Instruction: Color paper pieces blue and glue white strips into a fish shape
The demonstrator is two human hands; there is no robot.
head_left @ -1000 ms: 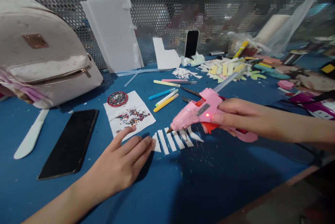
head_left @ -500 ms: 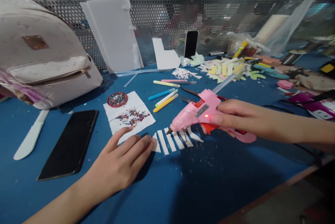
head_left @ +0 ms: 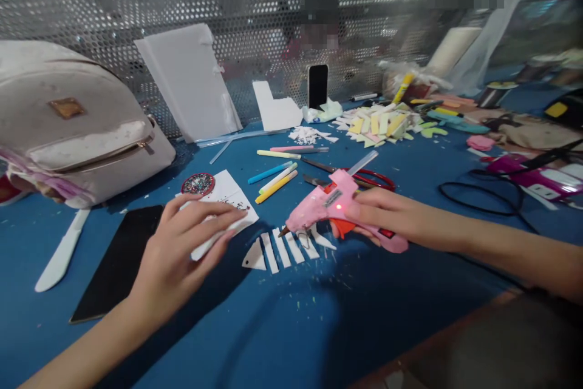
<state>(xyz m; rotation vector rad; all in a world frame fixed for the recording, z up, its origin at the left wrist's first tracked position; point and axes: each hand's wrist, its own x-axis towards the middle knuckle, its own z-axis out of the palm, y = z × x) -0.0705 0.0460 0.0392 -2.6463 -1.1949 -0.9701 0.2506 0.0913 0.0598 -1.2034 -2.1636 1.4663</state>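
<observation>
My right hand is wrapped round a pink glue gun with a red light lit. Its brown nozzle points down at several white strips laid side by side on the blue table. At their left end lies a white triangular piece with a small dark dot, pointing left. My left hand is over the near part of a white paper, fingers apart and reaching right, with nothing seen in them. Coloured bits lie on this paper, beside a round red-rimmed lid of glitter.
Backpack, black phone and white knife at left. Markers and red-handled scissors lie ahead. Foam scraps, an upright phone and a black cable are farther off.
My left hand has lifted off the left end of the strips and moved left over the paper, uncovering the triangular piece. The glue gun remains over the strips; the whole view has shifted.
</observation>
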